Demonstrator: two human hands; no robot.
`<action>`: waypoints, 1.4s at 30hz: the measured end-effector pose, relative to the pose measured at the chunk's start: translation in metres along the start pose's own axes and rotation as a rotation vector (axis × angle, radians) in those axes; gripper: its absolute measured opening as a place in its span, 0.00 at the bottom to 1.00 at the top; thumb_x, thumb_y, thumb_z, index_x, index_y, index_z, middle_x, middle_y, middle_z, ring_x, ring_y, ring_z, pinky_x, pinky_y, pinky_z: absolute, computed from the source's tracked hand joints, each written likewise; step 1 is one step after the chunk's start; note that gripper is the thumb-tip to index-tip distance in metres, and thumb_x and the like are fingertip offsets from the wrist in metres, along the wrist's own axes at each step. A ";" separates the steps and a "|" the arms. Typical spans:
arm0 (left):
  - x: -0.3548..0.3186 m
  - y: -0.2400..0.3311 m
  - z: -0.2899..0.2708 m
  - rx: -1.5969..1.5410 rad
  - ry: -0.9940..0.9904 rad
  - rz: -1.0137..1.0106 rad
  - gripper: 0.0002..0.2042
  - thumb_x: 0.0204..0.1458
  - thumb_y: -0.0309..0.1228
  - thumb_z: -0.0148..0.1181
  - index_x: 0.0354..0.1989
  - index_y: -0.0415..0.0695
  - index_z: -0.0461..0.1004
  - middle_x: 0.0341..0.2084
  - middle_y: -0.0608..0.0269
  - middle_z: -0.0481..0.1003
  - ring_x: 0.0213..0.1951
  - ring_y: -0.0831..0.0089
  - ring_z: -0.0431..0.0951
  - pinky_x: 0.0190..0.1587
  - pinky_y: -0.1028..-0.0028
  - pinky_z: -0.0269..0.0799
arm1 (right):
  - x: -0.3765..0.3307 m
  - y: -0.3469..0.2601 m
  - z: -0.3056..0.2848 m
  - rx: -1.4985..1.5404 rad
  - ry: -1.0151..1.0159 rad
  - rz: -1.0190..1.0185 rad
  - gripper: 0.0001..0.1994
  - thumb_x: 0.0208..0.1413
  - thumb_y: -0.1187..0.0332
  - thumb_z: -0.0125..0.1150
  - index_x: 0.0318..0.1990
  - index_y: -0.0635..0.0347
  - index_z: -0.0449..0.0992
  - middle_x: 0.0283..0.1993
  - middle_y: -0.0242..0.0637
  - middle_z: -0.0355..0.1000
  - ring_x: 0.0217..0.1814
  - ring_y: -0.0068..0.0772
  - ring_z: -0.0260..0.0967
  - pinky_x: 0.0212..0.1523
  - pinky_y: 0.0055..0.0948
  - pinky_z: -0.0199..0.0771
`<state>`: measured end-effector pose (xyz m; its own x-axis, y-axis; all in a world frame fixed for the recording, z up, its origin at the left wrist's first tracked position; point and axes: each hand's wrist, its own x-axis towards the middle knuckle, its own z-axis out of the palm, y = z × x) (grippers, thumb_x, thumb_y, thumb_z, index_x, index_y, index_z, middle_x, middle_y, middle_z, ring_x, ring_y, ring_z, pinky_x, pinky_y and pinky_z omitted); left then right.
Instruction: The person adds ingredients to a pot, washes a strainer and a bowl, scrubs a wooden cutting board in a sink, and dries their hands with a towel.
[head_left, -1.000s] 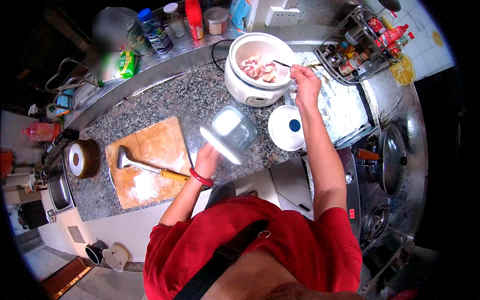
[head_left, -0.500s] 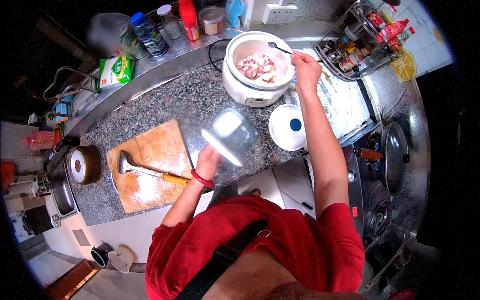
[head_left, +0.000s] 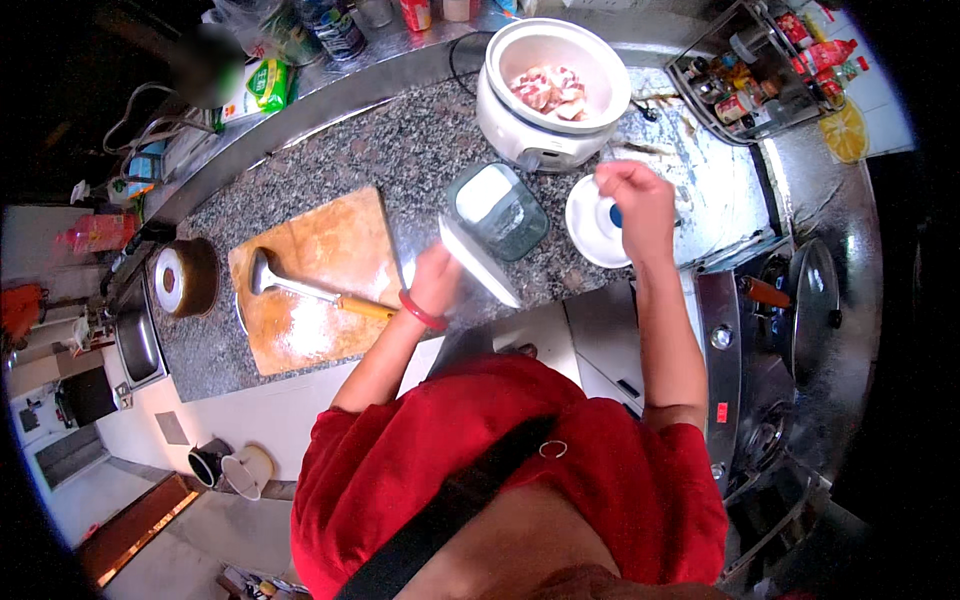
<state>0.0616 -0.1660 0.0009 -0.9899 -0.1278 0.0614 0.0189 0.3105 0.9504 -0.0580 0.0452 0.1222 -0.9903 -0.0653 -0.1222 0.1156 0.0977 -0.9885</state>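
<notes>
My left hand [head_left: 438,280], a red bangle on its wrist, grips a white lid [head_left: 482,265] tilted on edge beside a clear square container [head_left: 520,228] with white contents. My right hand [head_left: 643,205] is pinched closed above the round white pot lid [head_left: 590,235] with its dark blue knob. Motion blurs the small spoon at its fingertips, and most of it cannot be made out. Behind both hands stands a white electric stew pot [head_left: 535,148], uncovered, with pieces of raw meat [head_left: 552,92] in it.
A wooden cutting board [head_left: 330,235] carries a ladle [head_left: 300,288] with a yellow handle. Left of it are a round pot [head_left: 190,278] and a sink [head_left: 140,345]. A seasoning rack [head_left: 735,85] stands at the back right, near a covered pan [head_left: 815,305] on the stove.
My right hand has drawn back from the stew pot's rim toward me, over the pot lid. My left hand still holds the white lid beside the container. The whole view has shifted.
</notes>
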 end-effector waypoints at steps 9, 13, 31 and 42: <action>-0.007 0.019 0.013 0.003 -0.064 0.060 0.07 0.46 0.26 0.46 0.32 0.38 0.68 0.25 0.53 0.70 0.29 0.63 0.71 0.33 0.71 0.64 | -0.029 0.040 0.024 -0.561 -0.129 -0.603 0.01 0.37 0.74 0.55 0.21 0.60 0.72 0.24 0.36 0.68 0.26 0.38 0.65 0.30 0.31 0.62; -0.011 0.026 0.016 0.023 -0.072 0.048 0.07 0.45 0.25 0.46 0.32 0.38 0.68 0.26 0.53 0.70 0.30 0.62 0.71 0.33 0.71 0.65 | -0.038 0.048 0.030 -0.403 -0.201 -0.430 0.04 0.37 0.78 0.56 0.25 0.63 0.73 0.24 0.34 0.68 0.24 0.21 0.64 0.24 0.17 0.63; -0.025 0.011 0.013 -0.023 -0.027 -0.008 0.08 0.47 0.27 0.46 0.33 0.38 0.67 0.25 0.51 0.69 0.29 0.59 0.71 0.32 0.70 0.65 | -0.043 0.067 0.011 0.152 -0.189 0.114 0.07 0.40 0.75 0.56 0.29 0.67 0.73 0.25 0.33 0.70 0.25 0.17 0.63 0.28 0.14 0.63; -0.018 0.014 0.012 0.088 -0.072 0.039 0.07 0.46 0.28 0.46 0.31 0.39 0.68 0.26 0.50 0.69 0.30 0.56 0.70 0.33 0.68 0.64 | -0.044 0.060 0.034 -0.073 -0.205 -0.001 0.05 0.40 0.77 0.56 0.29 0.67 0.73 0.24 0.31 0.69 0.24 0.15 0.62 0.26 0.14 0.62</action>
<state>0.0780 -0.1481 0.0097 -0.9962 -0.0473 0.0726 0.0480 0.3954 0.9173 -0.0046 0.0199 0.0652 -0.9534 -0.2652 -0.1441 0.1014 0.1683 -0.9805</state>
